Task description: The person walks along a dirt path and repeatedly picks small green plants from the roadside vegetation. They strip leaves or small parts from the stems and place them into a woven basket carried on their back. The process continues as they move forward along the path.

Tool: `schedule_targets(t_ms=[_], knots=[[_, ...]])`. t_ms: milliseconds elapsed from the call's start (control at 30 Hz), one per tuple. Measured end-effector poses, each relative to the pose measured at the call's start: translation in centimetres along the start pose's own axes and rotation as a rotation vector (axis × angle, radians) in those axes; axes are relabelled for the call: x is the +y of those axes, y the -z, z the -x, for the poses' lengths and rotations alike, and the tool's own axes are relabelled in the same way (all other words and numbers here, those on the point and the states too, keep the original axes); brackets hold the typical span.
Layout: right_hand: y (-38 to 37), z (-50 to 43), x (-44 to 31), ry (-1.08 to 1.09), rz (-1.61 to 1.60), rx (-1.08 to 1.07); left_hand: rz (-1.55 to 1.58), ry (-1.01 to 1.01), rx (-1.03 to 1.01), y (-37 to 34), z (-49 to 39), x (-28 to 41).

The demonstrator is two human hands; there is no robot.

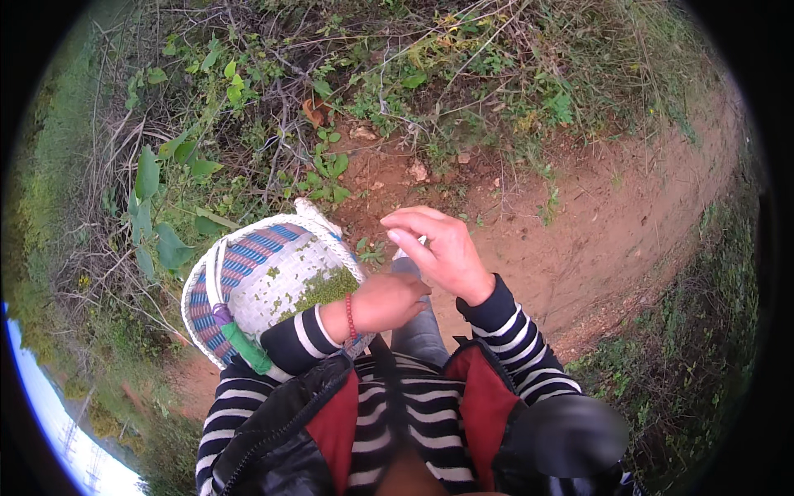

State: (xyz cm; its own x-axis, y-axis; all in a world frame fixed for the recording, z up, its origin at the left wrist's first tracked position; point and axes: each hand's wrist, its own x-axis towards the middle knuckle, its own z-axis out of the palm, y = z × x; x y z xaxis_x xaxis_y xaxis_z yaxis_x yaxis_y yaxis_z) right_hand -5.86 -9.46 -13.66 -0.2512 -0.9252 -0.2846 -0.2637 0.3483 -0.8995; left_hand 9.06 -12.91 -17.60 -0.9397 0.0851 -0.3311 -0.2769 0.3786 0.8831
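Note:
A woven basket (pixel 248 273) with a white braided rim hangs at my left forearm, its handle wrapped partly in green and purple material. Small green berries or seed pods (pixel 329 288) lie inside on the pale woven bottom, mostly heaped towards my body. My left hand (pixel 388 304), with a red bead bracelet at the wrist, is in front of my body beside the basket's rim; its fingers are curled, and whether they hold anything is hidden. Just above and to the right of it, my right hand (pixel 437 248) is raised with fingers bent and the thumb apart, nothing visible in it.
A reddish dirt path (pixel 558 248) curves off to the right. Dry twigs and leafy plants (pixel 279 105) cover the ground ahead, and a broad-leaved stem (pixel 149 186) stands close to the basket's far left side. Low grass and weeds (pixel 670 347) border the path at right.

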Motion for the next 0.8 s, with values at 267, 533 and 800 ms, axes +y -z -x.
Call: schedule_targets(t_ms=[267,533,800], knots=[[7.9,10.8,6.8,-0.132,0.035,0.224,-0.088,0.173,-0.009,-1.4,-1.8,6.6],[18.4,13.7,12.8,-0.242,-0.109,0.563,-0.149,0.14,0.156,-3.2,-3.8,13.9],[25.0,2.2,20.9,-0.176,0.063,0.605,-0.079,0.105,0.142,-3.9,-6.2,14.7]])
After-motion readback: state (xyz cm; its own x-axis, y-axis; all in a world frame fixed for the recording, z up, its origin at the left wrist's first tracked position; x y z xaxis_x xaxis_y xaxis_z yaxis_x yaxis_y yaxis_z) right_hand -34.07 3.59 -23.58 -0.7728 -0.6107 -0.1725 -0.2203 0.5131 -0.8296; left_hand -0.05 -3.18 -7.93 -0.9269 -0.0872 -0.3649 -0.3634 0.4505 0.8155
